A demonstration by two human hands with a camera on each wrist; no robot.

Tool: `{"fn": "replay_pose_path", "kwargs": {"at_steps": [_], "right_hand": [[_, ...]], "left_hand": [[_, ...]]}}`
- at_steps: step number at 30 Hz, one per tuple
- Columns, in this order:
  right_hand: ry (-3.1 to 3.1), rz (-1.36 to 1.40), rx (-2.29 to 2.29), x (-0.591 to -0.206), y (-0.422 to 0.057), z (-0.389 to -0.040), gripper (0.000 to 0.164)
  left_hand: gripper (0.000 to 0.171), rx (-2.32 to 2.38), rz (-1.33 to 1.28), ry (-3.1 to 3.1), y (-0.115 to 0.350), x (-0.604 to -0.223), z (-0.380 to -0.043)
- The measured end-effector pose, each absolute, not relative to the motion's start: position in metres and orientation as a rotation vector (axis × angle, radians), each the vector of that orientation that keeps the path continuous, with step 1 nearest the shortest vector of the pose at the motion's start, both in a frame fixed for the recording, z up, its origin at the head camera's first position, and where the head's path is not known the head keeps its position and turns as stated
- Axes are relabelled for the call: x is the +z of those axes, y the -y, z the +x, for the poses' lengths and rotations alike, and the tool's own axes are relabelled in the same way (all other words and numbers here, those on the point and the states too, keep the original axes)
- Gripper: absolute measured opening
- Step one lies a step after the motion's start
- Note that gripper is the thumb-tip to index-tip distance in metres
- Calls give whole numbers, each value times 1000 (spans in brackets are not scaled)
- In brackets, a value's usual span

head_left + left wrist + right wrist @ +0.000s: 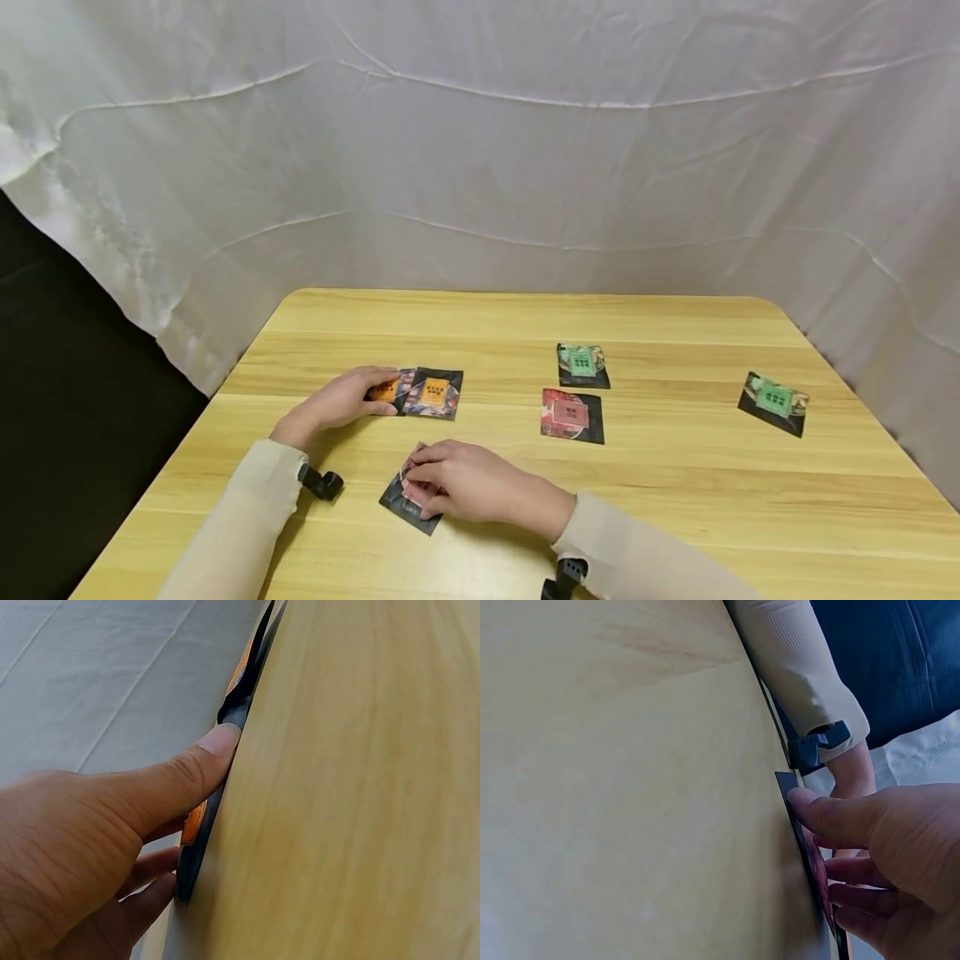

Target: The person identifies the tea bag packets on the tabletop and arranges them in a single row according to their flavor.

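Your left hand, left of the frame's centre, has fingers and thumb clamped on an orange packet beside a second orange packet. Your right hand, lower centre, has its fingers clamped on a red packet on the worktop.

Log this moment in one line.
left hand: grips left orange packet | right hand: grips near red packet | ungripped: right orange packet, far red packet, middle green packet, right green packet
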State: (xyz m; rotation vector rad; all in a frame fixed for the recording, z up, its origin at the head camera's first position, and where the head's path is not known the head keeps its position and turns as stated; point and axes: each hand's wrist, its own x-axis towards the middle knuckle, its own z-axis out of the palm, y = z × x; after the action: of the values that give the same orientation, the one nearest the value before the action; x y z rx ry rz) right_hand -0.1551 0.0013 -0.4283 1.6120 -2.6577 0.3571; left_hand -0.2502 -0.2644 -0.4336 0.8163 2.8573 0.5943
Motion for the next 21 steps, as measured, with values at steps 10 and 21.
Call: {"fn": "replay_pose_path", "kwargs": {"at_steps": [10,21], "right_hand": [[2624,1666,347,-428,-13,-157,43],[2672,1667,414,-428,-30,-163,42]], "left_hand": [[68,589,800,-2853,263,-434,-251],[68,579,801,-2853,264,-433,-250]]}}
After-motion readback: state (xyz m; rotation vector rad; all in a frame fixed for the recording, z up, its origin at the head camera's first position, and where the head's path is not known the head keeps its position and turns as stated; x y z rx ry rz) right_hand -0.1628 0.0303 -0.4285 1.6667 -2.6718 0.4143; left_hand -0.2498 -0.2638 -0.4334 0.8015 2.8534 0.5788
